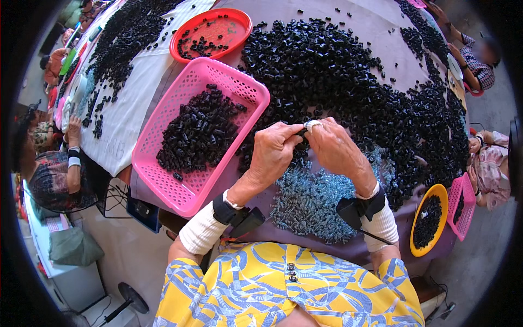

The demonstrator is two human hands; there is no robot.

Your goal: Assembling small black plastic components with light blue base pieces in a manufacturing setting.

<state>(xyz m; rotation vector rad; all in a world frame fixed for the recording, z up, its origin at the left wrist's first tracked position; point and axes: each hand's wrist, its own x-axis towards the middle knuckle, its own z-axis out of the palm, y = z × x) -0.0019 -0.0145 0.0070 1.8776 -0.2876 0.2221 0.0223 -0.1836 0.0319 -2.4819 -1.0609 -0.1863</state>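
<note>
My left hand (272, 150) and my right hand (339, 150) meet at the fingertips above the heaps on the table. Both are closed in a pinch around a small black plastic piece (303, 131), mostly covered by the fingers. A white wrap (313, 125) shows on a finger of the right hand. Below the hands lies a heap of small bluish metal springs (313, 204). Beyond them spreads a large heap of black plastic pieces (316, 68). Left of my left hand, a pink perforated basket (143, 143) holds many similar black pieces (199, 131).
A red round tray (231, 26) with scattered black pieces stands behind the basket. At right are a yellow bowl (417, 231) and another pink basket (462, 218). Other people sit around the table, including one at left (57, 169) and one at right (490, 166).
</note>
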